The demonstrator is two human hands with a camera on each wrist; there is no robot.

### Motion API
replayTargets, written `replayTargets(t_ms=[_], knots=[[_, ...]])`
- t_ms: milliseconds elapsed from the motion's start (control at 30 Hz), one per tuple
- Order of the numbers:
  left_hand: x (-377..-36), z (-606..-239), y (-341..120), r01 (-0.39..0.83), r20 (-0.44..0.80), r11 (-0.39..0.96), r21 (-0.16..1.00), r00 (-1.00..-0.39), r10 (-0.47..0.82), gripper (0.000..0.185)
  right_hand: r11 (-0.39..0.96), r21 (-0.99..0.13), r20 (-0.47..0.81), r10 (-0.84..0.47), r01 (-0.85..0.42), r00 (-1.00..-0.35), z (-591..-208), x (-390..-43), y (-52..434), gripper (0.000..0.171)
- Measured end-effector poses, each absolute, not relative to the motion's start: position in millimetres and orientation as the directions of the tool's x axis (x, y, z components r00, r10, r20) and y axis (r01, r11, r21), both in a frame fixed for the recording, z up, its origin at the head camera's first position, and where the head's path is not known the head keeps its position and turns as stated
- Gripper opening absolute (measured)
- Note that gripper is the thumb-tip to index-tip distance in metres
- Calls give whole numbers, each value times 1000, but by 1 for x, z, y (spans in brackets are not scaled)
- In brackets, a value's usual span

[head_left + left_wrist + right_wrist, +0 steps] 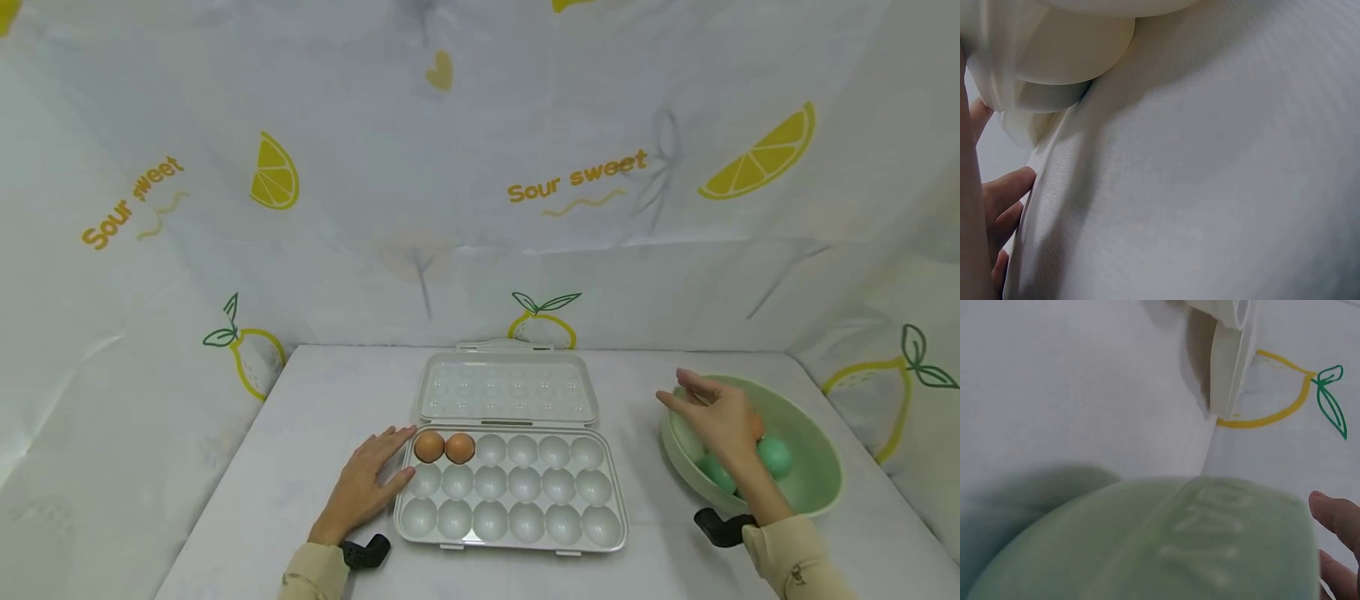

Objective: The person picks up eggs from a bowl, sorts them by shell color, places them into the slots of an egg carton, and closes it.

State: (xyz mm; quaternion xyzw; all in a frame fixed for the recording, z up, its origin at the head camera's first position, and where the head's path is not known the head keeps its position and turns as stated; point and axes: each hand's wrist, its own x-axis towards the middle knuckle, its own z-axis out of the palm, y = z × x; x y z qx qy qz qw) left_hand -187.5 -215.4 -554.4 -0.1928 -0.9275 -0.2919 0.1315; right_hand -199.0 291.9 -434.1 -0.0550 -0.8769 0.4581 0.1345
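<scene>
My left hand [367,479] rests with spread fingers against the left edge of a white plastic egg tray [507,546]. Two brown eggs [429,447] sit side by side in the far-left cups of its back row. Over the left part of a pale green bowl [821,492], my right hand [720,421] hovers with thumb and fingers apart, and no object shows between them. Beneath and beside this hand lie green egg-shaped things [774,457] and an orange-brown one [757,426], partly covered by it. The right wrist view shows fingertips [1335,519] beside the bowl's rim.
The tray's clear lid [508,387] lies folded back behind it, toward the wall. A white cloth [315,400] covers the table, and a lemon-printed sheet [405,275] hangs at the back and sides. Black wrist mounts [366,552] are strapped on both arms.
</scene>
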Motion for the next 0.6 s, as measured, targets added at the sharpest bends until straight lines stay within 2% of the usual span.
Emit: replayTargets(t_ms=[267,467,600], knots=[[-189,-556,-215,444,375,760,476,-883,281,60,533,-845,217,246,-56,-945,-449,-195,326,60],[-188,-555,-215,432,358,764,480,-891,279,59,634,-771,167,304,68,-938,-456,-190,336,59],[-187,-554,-215,435,362,764,476,-889,280,59,669,-737,171,318,93,-933,-459,-189,338,54]])
